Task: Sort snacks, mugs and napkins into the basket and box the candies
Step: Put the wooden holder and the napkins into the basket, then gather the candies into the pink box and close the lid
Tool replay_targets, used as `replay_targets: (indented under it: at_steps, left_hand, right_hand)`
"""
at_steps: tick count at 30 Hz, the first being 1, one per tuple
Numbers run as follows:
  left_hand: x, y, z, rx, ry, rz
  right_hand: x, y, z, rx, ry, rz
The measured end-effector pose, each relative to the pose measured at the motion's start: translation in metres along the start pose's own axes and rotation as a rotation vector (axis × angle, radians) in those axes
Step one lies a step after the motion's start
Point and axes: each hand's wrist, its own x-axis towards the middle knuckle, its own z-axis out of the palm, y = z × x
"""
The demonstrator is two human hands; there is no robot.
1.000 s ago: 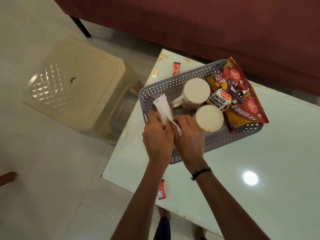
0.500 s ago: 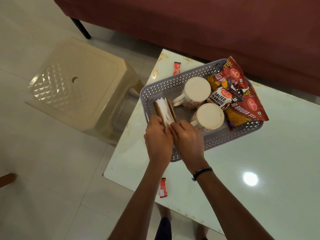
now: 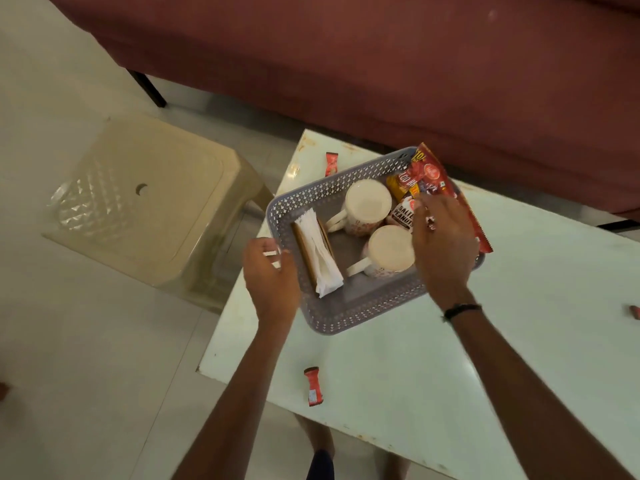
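A grey perforated basket (image 3: pixel 349 315) sits on the white table (image 3: pixel 415 358). Inside it, white napkins (image 3: pixel 320 261) stand in a brown holder at the left. Two white mugs (image 3: pixel 367 204) (image 3: pixel 389 249) lie in the middle, and red snack packets (image 3: pixel 429 169) fill the right side. My left hand (image 3: pixel 268 275) hovers open at the basket's left rim. Open as well, my right hand (image 3: pixel 443 244) reaches over the right end, above the snack packets, hiding part of them. Small red candies lie loose on the table: one (image 3: pixel 313 386) near the front edge, one (image 3: pixel 331 163) behind the basket.
A beige plastic stool (image 3: pixel 145 206) stands left of the table on the tiled floor. A dark red sofa (image 3: pixel 381 64) runs along the far side. Another small candy (image 3: pixel 634 311) shows at the table's right edge.
Both hands have let go of the napkins, which now stand in the holder. My left hand moved out to the basket's left rim and my right hand swung right over the snacks.
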Motion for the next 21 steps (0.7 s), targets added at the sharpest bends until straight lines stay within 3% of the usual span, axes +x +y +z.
replay_targets:
  at_steps: [4,8,10,17,21]
  left_hand:
    - [0.006,0.003,-0.004,-0.072,-0.064,-0.301]
    - [0.012,-0.006,-0.001,-0.084,-0.171,-0.542]
    - [0.014,-0.011,0.001,-0.117,-0.204,-0.574]
    - [0.025,-0.012,0.0,-0.247,-0.24,-0.634]
    - [0.03,-0.005,0.001,-0.246,-0.209,-0.578]
  right_hand:
    - [0.045,0.051,-0.001,-0.036,-0.1,0.301]
    - [0.063,0.086,0.011,-0.036,-0.41,0.462]
    - [0.066,0.089,0.017,0.027,-0.451,0.495]
    - [0.067,0.082,0.022,0.15,-0.355,0.582]
    - [0.055,0.084,0.007,0.208,-0.323,0.662]
